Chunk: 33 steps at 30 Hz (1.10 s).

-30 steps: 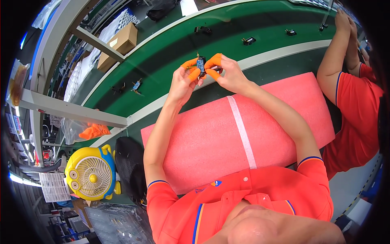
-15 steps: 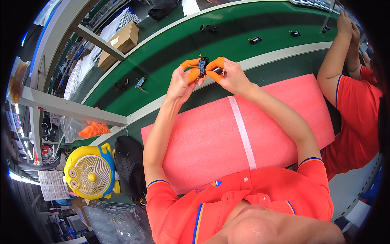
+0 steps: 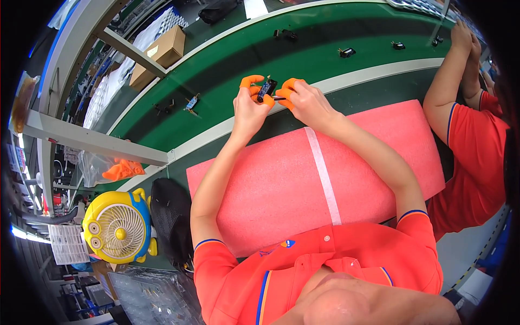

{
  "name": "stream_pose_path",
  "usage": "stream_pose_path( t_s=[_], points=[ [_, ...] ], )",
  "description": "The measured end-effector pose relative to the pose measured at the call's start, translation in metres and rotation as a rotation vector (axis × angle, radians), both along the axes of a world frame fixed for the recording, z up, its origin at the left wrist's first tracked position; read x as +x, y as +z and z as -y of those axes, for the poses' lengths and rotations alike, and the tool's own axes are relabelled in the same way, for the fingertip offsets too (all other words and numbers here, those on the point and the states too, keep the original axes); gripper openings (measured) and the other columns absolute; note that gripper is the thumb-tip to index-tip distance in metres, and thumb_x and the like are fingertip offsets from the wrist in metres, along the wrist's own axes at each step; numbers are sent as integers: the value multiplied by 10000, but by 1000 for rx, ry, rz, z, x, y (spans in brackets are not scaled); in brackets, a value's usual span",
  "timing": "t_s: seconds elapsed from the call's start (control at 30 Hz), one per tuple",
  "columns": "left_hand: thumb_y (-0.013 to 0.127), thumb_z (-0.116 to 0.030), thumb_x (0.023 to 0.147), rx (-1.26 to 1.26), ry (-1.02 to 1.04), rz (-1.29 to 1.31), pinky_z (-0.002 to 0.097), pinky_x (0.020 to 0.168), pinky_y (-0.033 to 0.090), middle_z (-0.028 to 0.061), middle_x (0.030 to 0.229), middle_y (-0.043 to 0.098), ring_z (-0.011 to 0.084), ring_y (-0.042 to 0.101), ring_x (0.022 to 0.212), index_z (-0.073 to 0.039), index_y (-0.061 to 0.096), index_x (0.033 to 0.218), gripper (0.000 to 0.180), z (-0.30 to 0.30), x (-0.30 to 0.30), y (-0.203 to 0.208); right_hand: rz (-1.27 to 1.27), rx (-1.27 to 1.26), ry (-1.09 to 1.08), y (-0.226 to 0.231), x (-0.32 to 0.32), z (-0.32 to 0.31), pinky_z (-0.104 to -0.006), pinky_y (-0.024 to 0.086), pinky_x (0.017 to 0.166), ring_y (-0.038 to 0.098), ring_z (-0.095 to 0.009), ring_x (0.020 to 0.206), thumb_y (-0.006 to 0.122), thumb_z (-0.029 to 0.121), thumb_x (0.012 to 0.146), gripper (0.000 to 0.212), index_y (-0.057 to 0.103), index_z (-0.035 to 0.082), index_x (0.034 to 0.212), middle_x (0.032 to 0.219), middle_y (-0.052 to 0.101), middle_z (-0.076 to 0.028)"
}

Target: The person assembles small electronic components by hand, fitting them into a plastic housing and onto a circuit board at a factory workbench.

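Loose parts [image 3: 346, 52] on the green belt [image 3: 314, 60] have slid to the right, and the small board [image 3: 266, 91] in the person's grip has tipped to a slant. From where I stand, that belt is the largest thing, curving across the far side. Next comes a pink foam block [image 3: 271, 189] under the forearms, with 1 white strip [image 3: 323, 179] over it. Off to the left, a yellow-and-blue fan [image 3: 120, 234] stands beside a black bag [image 3: 171, 216]. Of the 2 hands, the left hand [image 3: 250, 111] pinches the board between orange-covered fingers, above the belt's near edge. Its partner, the right hand [image 3: 311, 102], has fingertips drawn narrow around a slim dark piece [image 3: 279, 98] just beside the board.
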<state>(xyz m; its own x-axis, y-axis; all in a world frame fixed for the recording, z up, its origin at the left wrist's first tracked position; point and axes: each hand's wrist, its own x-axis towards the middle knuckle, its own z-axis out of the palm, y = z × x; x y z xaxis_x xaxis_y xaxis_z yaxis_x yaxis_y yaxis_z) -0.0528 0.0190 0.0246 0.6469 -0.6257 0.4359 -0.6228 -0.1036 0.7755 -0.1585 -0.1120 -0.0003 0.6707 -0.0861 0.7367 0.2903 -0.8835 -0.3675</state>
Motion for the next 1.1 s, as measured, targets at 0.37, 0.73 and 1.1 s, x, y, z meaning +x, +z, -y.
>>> stream_pose_path(
  t_s=[0.37,0.73,1.1],
  points=[
    [517,61,796,-53,-197,-64,280,632,538,147,926,612,181,657,755,43,521,1166,370,3,-2,-8,158,-448,-70,-5,-7,4,-340,504,700,559,-271,813,594,-16,618,339,598,-67,953,891,538,-130],
    [490,102,807,-64,-227,-95,283,696,559,145,988,597,196,651,827,56,510,1200,396,2,-10,-7,148,-446,-30,-1,-9,1,-337,508,721,562,-263,825,633,-4,589,386,598,-70,968,925,547,-131],
    [443,155,762,-138,-343,-161,281,683,552,147,1017,580,180,637,791,50,515,1203,459,-2,-6,-13,125,-368,104,2,-7,12,-339,517,704,583,-266,846,611,-62,590,351,631,-19,937,922,580,-103]
  ],
)
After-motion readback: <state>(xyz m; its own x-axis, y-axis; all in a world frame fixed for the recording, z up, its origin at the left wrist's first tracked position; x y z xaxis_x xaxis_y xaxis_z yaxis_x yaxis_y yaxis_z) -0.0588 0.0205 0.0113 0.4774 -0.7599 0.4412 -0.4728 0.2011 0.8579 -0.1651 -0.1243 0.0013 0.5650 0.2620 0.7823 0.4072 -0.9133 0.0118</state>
